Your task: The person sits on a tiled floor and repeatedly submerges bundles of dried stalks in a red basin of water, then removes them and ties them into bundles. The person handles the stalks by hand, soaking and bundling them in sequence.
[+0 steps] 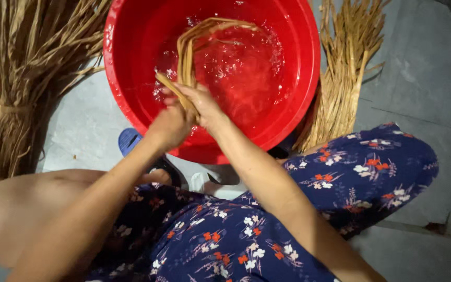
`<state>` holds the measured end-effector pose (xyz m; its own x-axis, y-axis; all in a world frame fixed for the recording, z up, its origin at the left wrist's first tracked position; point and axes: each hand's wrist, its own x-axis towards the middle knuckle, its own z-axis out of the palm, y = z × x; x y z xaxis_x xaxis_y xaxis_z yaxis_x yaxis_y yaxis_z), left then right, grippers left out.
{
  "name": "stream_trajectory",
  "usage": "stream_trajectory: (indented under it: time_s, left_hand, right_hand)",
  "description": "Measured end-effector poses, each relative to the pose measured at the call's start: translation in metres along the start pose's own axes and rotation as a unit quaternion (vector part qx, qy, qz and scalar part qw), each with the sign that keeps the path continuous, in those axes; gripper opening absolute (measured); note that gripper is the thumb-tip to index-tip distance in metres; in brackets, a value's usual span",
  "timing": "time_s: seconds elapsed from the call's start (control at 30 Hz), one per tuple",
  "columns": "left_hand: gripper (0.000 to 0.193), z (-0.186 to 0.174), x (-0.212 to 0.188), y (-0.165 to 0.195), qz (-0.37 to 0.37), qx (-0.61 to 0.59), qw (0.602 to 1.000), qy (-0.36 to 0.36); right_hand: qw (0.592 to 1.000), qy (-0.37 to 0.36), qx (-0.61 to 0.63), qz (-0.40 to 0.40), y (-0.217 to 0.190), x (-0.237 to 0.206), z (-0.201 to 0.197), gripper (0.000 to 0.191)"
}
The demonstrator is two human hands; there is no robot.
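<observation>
The person wears a dark navy garment (246, 240) printed all over with small white and orange-red flowers and fine pale sprigs; it covers the lap at 6 o'clock and extends over the knee toward 3 o'clock. Both forearms are bare, with no sleeves, watch or bracelets visible, and the left hand (169, 125) and right hand (204, 107) carry no gloves; rings cannot be made out. A blue sandal (129, 140) with a ridged sole shows at roughly 9 o'clock of the hands, partly hidden by the left forearm.
</observation>
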<state>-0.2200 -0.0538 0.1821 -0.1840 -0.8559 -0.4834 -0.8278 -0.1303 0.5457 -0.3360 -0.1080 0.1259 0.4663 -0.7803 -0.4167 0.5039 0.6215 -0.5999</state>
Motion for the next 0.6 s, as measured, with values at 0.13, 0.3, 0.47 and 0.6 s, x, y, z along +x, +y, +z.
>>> stream_trajectory:
  time_s: [0.13,0.3,0.47,0.6]
  left_hand:
    - [0.041,0.013,-0.051,0.029,0.080,-0.007,0.989,-0.121]
    - [0.044,-0.080,-0.071,0.013,0.009,-0.140,0.988,-0.059]
    - [0.044,-0.120,-0.049,-0.027,-0.088,-0.179,0.973,0.115]
    - [0.038,-0.063,0.010,-0.038,0.049,-0.243,0.958,0.141]
  right_hand:
    - [0.971,0.217,-0.099,-0.032,-0.042,-0.014,-0.082,0.037]
    - [0.941,0.305,0.111,-0.095,-0.085,-0.032,-0.165,0.042]
    - [0.881,0.450,-0.140,-0.044,-0.086,-0.019,-0.132,0.061]
    - [0.921,0.336,-0.190,-0.055,-0.056,-0.010,-0.049,0.072]
